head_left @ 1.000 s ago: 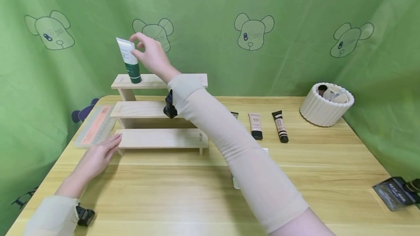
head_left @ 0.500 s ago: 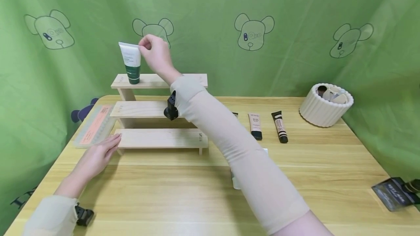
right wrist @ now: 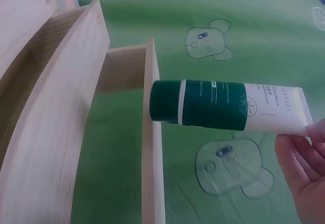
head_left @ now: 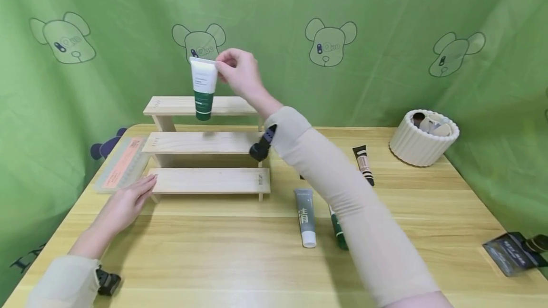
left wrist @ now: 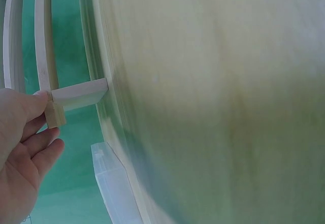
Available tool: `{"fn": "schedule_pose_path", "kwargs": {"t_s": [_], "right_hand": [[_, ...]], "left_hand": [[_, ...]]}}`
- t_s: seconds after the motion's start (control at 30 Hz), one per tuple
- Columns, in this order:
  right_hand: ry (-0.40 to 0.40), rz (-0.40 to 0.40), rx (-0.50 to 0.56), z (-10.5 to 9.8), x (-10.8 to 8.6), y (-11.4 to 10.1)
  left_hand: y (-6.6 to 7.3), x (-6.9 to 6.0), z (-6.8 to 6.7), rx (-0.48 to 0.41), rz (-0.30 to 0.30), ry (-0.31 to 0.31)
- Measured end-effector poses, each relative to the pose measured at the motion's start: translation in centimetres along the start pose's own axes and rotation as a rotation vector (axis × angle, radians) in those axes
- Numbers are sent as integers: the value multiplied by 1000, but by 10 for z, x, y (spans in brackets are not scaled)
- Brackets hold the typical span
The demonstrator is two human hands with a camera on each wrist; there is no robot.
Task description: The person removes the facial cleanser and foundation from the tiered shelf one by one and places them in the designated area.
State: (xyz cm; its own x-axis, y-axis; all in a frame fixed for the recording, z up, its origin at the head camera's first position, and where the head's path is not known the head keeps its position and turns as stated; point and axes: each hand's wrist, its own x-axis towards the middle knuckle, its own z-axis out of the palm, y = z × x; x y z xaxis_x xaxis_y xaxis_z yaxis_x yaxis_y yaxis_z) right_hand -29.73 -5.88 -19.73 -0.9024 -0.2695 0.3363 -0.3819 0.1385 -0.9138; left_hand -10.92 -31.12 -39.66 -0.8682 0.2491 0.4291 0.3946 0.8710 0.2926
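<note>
My right hand (head_left: 241,72) pinches the crimped corner of a white and green cosmetic tube (head_left: 203,89), which hangs cap down in front of the three-tier wooden display shelf (head_left: 210,180). In the right wrist view the tube (right wrist: 218,104) spans from the fingertips to beside the top board. My left hand (head_left: 128,206) holds the left end of the lowest board; in the left wrist view its thumb and fingers grip the board's wooden end (left wrist: 55,113). A grey tube (head_left: 305,217) lies on the table, and a second green tube (head_left: 338,229) is partly behind the right sleeve.
A black and pink tube (head_left: 364,165) lies farther right. At the back right stands a ribbed white container (head_left: 421,141) with brushes and other tools. A clear case with a pink label (head_left: 124,165) lies left of the shelf. A dark package (head_left: 511,253) lies at the right edge.
My right hand, first at the tube's upper edge, now pinches its corner. The tube has come off the top tier and moved right and slightly forward. The left hand stays on the shelf.
</note>
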Motion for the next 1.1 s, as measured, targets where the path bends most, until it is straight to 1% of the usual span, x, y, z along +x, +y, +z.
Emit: {"fn": "schedule_pose_path", "kwargs": {"t_s": [0.1,0.2,0.37,0.6,0.67,0.8,0.93,1.1], "right_hand": [[-1,23,39,-24,-12,3],[-2,43,53,-47,-27,7],[-8,58,47,-85,-55,17],[10,99,-39,-132,-93,37],[27,107,-61,-144,-103,45],[56,129,-71,-166,-122,60],[57,155,-92,-188,-142,76],[52,227,-156,-215,-167,101]], "left_hand": [[0,-1,-1,-1,-5,0],[-2,-2,0,5,-2,2],[-5,-5,-1,11,10,18],[-7,-6,-2,14,19,28],[-7,-7,-2,23,19,27],[-7,-7,-3,22,11,19],[-7,-7,-3,23,6,16],[-7,-6,-2,23,3,11]]}}
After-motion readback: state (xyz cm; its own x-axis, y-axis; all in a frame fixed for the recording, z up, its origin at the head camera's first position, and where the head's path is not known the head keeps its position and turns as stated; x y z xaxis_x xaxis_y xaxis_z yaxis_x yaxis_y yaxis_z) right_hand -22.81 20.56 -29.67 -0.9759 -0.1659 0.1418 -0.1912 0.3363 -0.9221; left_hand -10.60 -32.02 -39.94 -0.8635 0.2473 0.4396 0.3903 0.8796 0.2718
